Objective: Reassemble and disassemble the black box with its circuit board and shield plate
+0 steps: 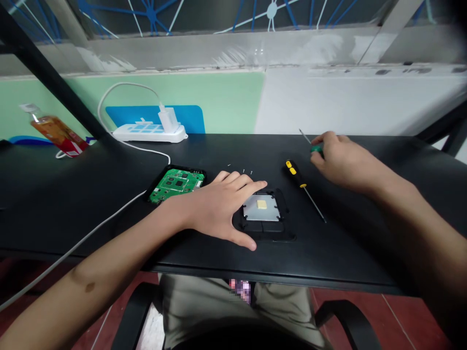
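Observation:
My left hand [222, 206] is spread over the left part of a black plastic cover [288, 228], fingers apart. I cannot tell whether it touches the cover. On the cover lies a silver metal plate [251, 211] with a small cream pad [261, 204] on it. My right hand [337, 158] is closed around the green handle of a screwdriver [316, 148], whose thin shaft points away to the upper left. A black and yellow screwdriver [296, 174] lies on the desk between my hands. Left of my left hand, a green circuit board [177, 182] sits in a black casing.
Several small screws [243, 171] lie behind the cover. A white power strip [149, 133] with a plugged-in charger [168, 119] stands at the wall. White cables [91, 238] run across the desk's left side. A tilted drink bottle [58, 131] is at far left.

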The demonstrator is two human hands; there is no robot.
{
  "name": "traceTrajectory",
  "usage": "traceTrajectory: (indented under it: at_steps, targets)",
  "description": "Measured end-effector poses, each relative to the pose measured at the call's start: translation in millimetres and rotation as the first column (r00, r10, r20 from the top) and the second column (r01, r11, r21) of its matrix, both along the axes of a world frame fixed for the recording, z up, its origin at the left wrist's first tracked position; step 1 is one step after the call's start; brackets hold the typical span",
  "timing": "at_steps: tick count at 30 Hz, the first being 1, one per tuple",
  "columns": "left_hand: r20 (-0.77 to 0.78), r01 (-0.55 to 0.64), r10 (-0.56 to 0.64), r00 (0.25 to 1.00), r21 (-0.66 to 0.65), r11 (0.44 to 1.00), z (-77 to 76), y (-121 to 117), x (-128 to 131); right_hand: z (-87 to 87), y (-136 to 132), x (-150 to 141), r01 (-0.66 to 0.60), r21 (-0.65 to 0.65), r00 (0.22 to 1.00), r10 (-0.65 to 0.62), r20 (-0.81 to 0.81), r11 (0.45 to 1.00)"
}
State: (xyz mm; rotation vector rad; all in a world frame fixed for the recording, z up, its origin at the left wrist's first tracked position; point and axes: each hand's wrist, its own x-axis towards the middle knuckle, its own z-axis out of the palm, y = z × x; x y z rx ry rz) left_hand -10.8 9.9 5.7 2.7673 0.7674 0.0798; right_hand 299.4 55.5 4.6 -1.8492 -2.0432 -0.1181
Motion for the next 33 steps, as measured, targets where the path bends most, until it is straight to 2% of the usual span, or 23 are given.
traceTrajectory:
  at_steps: [4,7,9,13,15,19,20,22,25,27,30,33]
  targets:
    - [0.003,-0.001,0.001,1.000,0.014,1.000,-0.3,-0.5,-0.6,19.1,-9.9,-15.0,0.135,0.128,0.987,-0.121,-0.110,0.983]
    - [-0.002,-0.003,0.003,1.000,0.019,1.000,-0.1,-0.1,0.0,31.0,-17.6,-23.9,0.160,0.183,0.935,-0.089,-0.342,0.970]
    - [-0.010,-0.004,0.004,1.000,0.022,1.000,0.0,0.1,0.7,36.0,-21.0,-27.5,0.147,0.157,0.879,-0.056,-0.473,0.977]
    - [-0.035,-0.014,0.015,0.999,0.027,1.000,-0.5,-0.2,1.0,38.9,-20.0,-25.7,0.079,0.058,0.786,-0.026,-0.618,0.995]
    - [-0.035,-0.016,0.017,0.999,0.029,0.999,-1.2,-0.4,0.4,37.7,-16.9,-20.1,0.037,0.037,0.693,0.001,-0.721,0.999]
    - [-0.021,-0.015,0.015,1.000,0.032,0.999,-1.9,0.1,-0.3,31.7,-12.7,-4.5,-0.100,0.061,0.412,0.097,-0.906,0.993]
    - [-0.022,-0.017,0.017,1.000,0.033,0.999,-1.8,0.3,-0.1,29.2,-12.5,-0.7,-0.118,0.067,0.373,0.107,-0.922,0.991]
    - [-0.026,-0.018,0.019,0.999,0.029,0.999,-1.1,0.7,0.4,22.6,-12.8,6.1,-0.111,0.064,0.344,0.098,-0.934,0.992]
    - [-0.035,-0.024,0.024,0.999,0.011,1.000,0.4,0.7,1.0,11.8,-12.9,13.5,-0.074,0.042,0.340,0.065,-0.938,0.996]
    - [-0.037,-0.026,0.026,0.999,-0.006,1.000,1.1,0.6,1.0,6.5,-11.8,17.8,-0.068,0.018,0.382,0.043,-0.923,0.997]
    - [-0.034,-0.024,0.023,0.999,-0.016,1.000,1.7,0.6,0.5,3.0,-8.6,26.6,-0.061,-0.023,0.524,0.012,-0.852,0.998]
    - [-0.032,-0.021,0.021,0.999,-0.010,1.000,1.8,0.8,0.3,1.6,-6.2,36.5,-0.023,-0.023,0.739,0.002,-0.674,0.999]
